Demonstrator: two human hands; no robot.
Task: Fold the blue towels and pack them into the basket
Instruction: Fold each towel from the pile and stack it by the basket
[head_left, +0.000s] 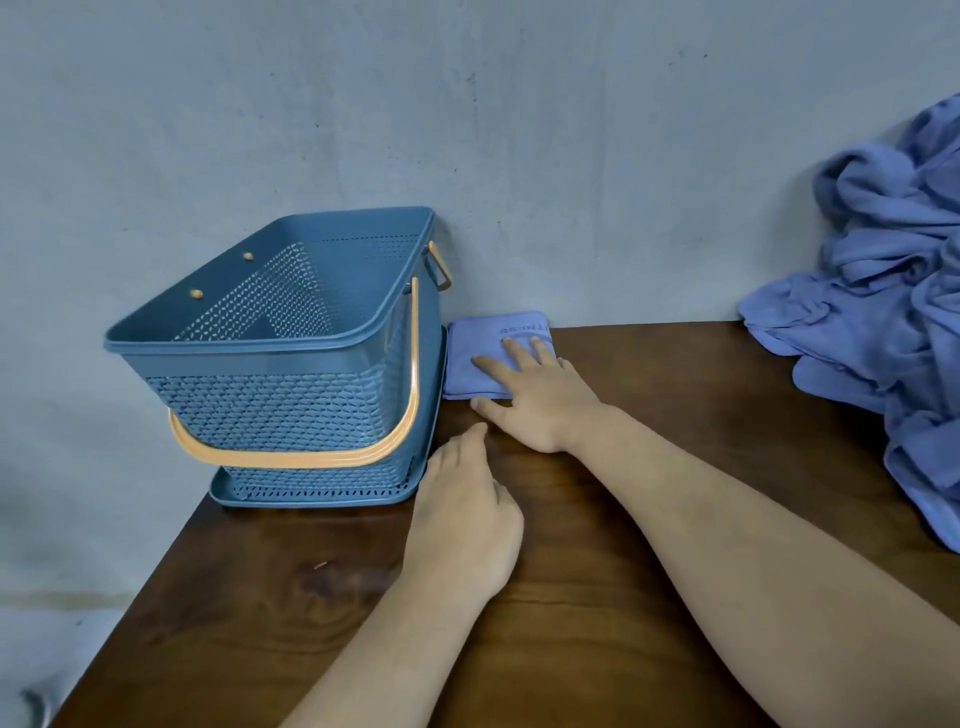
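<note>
At the basket's (244, 347) three o'clock lies the folded towel (470, 345), lettering running nine-to-three, right hand (545, 402) spread flat on it.

I am looking down on a dark brown wooden table (571, 623) that is standing flush against a pale blue-grey wall (467, 130), its grain catching soft, even light. The wall is showing small dark specks and scuffs. Past the table's left edge, a blurred grey surface (47, 649), seemingly floor, is carrying a faint yellowish line.
</note>
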